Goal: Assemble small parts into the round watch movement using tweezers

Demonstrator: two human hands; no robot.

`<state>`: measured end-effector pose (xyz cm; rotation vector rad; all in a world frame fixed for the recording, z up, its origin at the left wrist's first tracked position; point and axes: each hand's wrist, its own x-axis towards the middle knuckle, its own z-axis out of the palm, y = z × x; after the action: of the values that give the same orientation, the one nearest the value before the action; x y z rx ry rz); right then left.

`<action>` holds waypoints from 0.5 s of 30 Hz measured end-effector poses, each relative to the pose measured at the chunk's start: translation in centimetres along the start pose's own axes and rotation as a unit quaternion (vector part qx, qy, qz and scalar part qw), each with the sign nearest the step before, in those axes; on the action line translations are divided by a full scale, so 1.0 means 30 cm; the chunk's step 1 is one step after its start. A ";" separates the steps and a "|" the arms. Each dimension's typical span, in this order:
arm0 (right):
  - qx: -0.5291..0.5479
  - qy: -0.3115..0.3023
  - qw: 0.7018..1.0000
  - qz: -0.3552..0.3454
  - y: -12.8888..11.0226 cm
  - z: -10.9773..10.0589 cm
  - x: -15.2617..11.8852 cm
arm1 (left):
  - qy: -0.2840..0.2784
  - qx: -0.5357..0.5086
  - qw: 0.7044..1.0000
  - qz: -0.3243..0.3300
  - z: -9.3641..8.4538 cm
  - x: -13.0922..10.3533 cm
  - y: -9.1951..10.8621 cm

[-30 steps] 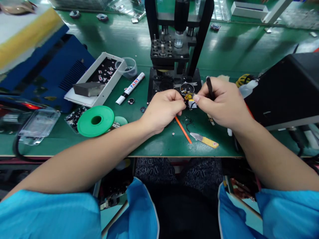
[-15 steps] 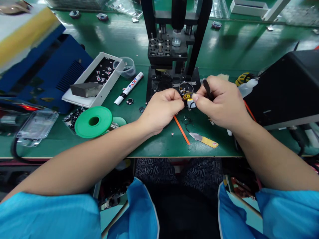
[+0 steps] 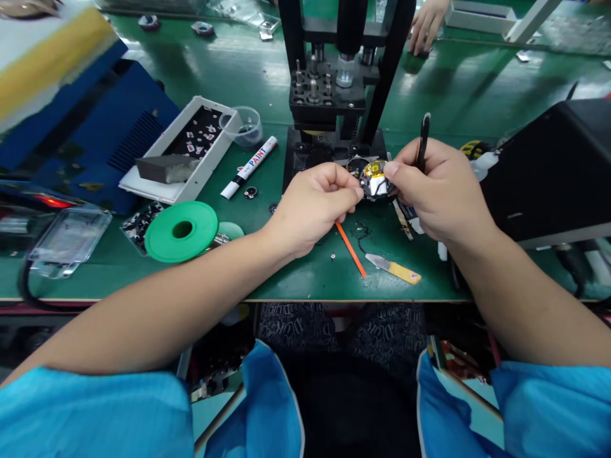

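A small round electronic assembly (image 3: 377, 186) with a black rim, a white block and yellow film is held between my hands, in front of the press base. My left hand (image 3: 321, 202) is closed, thumb and fingertips pinching the assembly's left edge. My right hand (image 3: 436, 184) pinches its upper right edge with thumb and forefinger. A slim black tool (image 3: 423, 141), perhaps tweezers, rises nearly upright out of the same hand; its lower end is hidden. Below lie an orange stick (image 3: 351, 249) and a short blade with a yellow handle (image 3: 401, 272).
Behind the assembly stands a black hand press (image 3: 327, 105). To the left are a paint marker (image 3: 249, 167), a white tray (image 3: 191, 181), a clear cup (image 3: 248, 127) and a green spool (image 3: 181, 232). A black box (image 3: 558, 172) stands right. A co-worker's hand (image 3: 428, 25) rests at the back.
The assembly has come further into sight, its white block and black rim now showing. My right hand has shifted right and the black tool has swung upright. A co-worker's hand has appeared behind.
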<state>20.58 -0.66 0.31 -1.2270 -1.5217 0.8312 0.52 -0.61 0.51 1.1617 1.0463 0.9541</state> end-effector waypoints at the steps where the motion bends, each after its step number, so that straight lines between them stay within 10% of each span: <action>1: 0.001 0.001 1.000 0.002 -0.001 0.001 0.000 | -0.001 -0.003 1.000 -0.001 0.000 0.000 0.000; 15: -0.107 -0.029 0.994 -0.017 -0.040 -0.012 -0.008 | -0.009 -0.002 1.000 -0.023 -0.014 0.007 -0.004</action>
<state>20.57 -1.22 1.46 -1.3379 -1.7088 0.6999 0.17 -0.33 0.33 1.1360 1.0525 0.9078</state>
